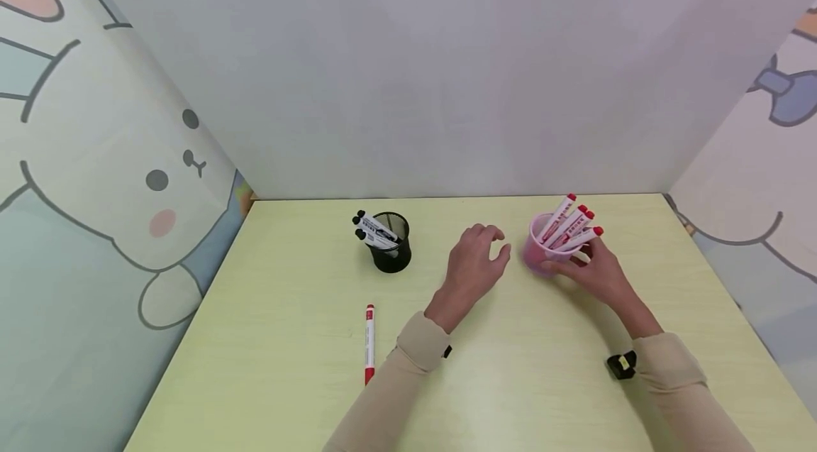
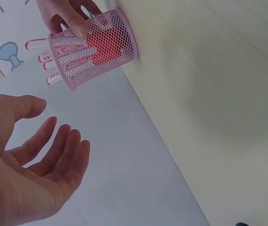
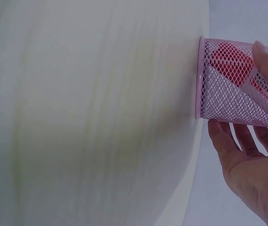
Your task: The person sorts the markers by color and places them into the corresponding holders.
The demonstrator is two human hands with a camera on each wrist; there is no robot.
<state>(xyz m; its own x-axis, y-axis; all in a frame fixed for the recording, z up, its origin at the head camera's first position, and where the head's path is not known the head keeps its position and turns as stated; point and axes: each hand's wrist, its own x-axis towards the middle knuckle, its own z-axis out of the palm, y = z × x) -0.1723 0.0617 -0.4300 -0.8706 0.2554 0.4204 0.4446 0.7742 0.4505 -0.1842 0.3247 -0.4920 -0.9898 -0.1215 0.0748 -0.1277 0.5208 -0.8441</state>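
Note:
A pink mesh pen cup [image 1: 532, 254] stands upright at the right of the table, with several red-capped whiteboard markers [image 1: 560, 219] leaning out of it. My right hand [image 1: 600, 273] holds this cup from its right side. In the right wrist view its thumb [image 3: 267, 63] lies along one side of the mesh and the fingers along the other. To the left of the cup, my left hand [image 1: 471, 264] hovers apart from it with fingers loosely bent. Nothing is in its grasp, as the left wrist view of the palm [image 2: 30, 174] shows.
A black mesh pen cup [image 1: 391, 262] with several black-capped markers [image 1: 378, 230] stands left of my left hand. One red-capped marker [image 1: 369, 338] lies on the pale yellow table [image 1: 268, 367], beside my left sleeve. A grey-white wall [image 1: 447, 83] rises behind the table.

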